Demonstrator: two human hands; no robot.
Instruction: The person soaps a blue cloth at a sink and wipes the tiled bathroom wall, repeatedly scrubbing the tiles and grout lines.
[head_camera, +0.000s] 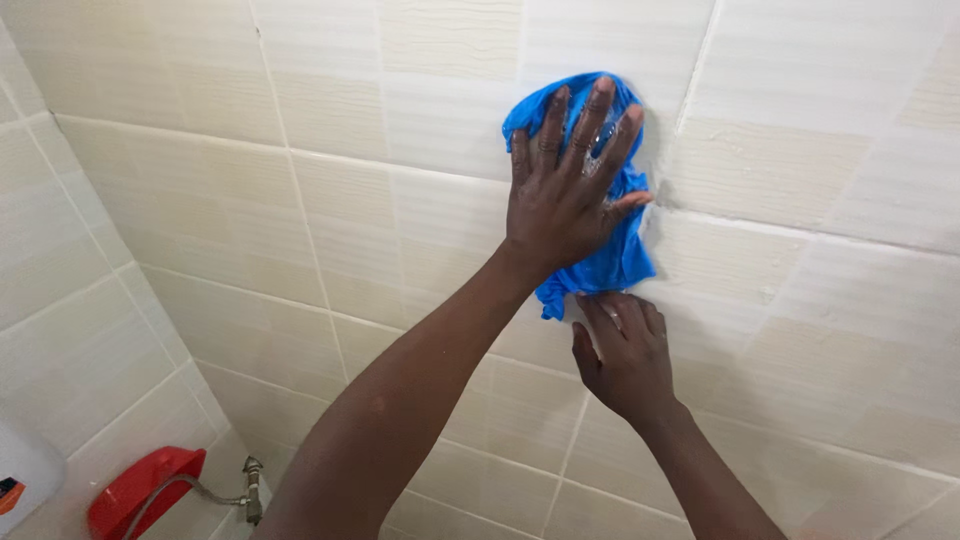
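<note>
A crumpled blue cloth (612, 255) lies against the cream tiled wall (400, 120). My left hand (565, 190) presses flat on it with the fingers spread upward and the thumb out to the right. The tile around the cloth looks wet. Just below it, my right hand (622, 355) rests against the wall, its fingertips touching the cloth's lower edge. The right hand grips nothing that I can see.
The tiled walls meet in a corner at the left. At the bottom left sit a red plastic object (135, 490), a metal hose and a small tap (252, 488). A white appliance edge (22, 480) shows at the far left.
</note>
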